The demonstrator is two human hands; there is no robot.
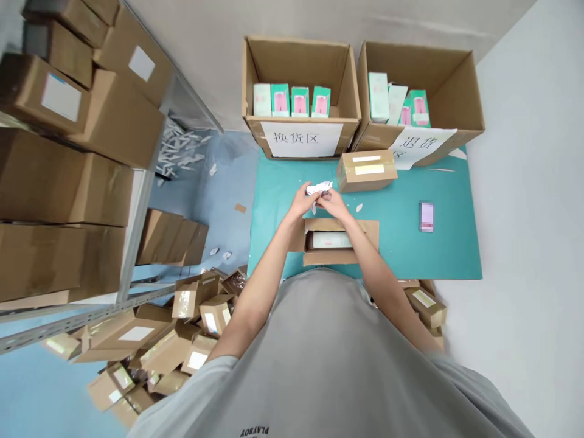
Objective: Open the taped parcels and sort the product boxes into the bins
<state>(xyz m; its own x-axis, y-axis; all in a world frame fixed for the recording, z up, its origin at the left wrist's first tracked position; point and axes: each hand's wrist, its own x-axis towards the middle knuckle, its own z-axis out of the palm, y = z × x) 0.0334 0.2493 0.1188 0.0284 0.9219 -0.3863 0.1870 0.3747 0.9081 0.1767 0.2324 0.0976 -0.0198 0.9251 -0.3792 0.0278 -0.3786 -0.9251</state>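
white crumpled paper (pixel 319 187) lies left-right, pinched by left hand (pixel 305 199) and right hand (pixel 332 202).

Left carton (pixel 301 91): paper sign (pixel 301 139) reads "换货区". Right carton (pixel 420 91) sign (pixel 417 146) partly readable, "退货". Shirt (pixel 328 365) print: "PLAYBOY".

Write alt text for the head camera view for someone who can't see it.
Both hands, left hand and right hand, hold crumpled white paper above an opened small carton on a teal table. Two large boxes of green packs stand behind.
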